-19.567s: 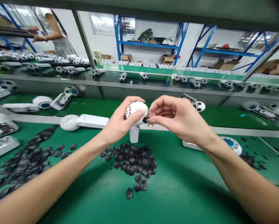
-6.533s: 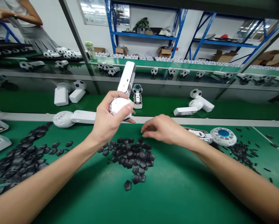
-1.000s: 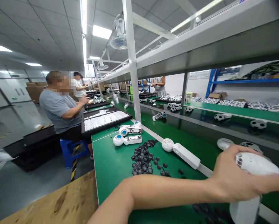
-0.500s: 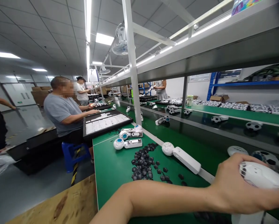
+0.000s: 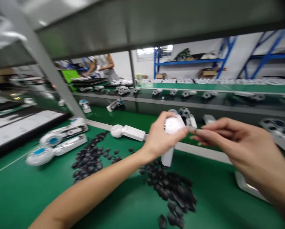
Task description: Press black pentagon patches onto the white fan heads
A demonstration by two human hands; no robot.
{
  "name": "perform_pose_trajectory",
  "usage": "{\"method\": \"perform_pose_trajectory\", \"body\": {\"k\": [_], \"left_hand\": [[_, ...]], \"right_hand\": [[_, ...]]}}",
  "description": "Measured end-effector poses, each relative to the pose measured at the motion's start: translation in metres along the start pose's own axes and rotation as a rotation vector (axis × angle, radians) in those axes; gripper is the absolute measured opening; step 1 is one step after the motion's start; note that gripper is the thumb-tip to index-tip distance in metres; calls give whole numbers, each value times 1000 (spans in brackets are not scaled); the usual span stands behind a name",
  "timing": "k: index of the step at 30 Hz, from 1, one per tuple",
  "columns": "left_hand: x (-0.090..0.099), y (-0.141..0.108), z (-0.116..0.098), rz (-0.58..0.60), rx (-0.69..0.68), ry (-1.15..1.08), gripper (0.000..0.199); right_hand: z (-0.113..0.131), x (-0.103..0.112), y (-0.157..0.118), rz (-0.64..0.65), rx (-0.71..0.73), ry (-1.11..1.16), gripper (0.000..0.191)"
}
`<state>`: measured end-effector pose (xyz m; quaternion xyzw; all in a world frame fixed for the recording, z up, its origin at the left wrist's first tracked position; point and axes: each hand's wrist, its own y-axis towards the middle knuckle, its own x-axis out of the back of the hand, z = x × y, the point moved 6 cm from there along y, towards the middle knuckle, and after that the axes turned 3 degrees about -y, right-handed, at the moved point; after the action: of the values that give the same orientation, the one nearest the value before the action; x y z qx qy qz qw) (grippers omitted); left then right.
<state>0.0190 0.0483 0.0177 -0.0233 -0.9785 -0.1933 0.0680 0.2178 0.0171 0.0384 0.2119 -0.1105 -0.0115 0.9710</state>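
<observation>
My left hand is wrapped round the head of a white ball-headed handheld device; its handle points down over the bench. Close to the right side of that head is my right hand, thumb and fingers pinched together. Whatever small thing sits at those fingertips is too blurred to name. Below the hands lies a heap of black pentagon-shaped pieces on the green bench. A second heap of black pieces is left of my left forearm.
Another white device lies at the bench edge. Several devices with blue centres lie at left by a black tray. A slanting post and overhead shelf frame the conveyor. A person stands across it.
The view has swung right and down. My left hand, still holding the white device, is now in mid-view over the bench. My right hand shows clearly now, pinched beside the device's head.
</observation>
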Motion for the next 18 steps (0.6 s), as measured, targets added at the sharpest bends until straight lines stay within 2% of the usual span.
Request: {"method": "perform_pose_trajectory", "body": {"k": [3, 7, 12, 18], "left_hand": [[1, -4, -9, -51, -49, 47, 33], [3, -9, -16, -80, -62, 56, 25], [-2, -13, -16, -68, -100, 27, 35], [-4, -23, -18, -22, -186, 51, 47]], "right_hand": [[12, -15, 3, -5, -39, 103, 25], [6, -31, 0, 31, -41, 173, 23], [-5, -44, -7, 93, -92, 236, 29], [-4, -44, -14, 79, -123, 266, 34]]}}
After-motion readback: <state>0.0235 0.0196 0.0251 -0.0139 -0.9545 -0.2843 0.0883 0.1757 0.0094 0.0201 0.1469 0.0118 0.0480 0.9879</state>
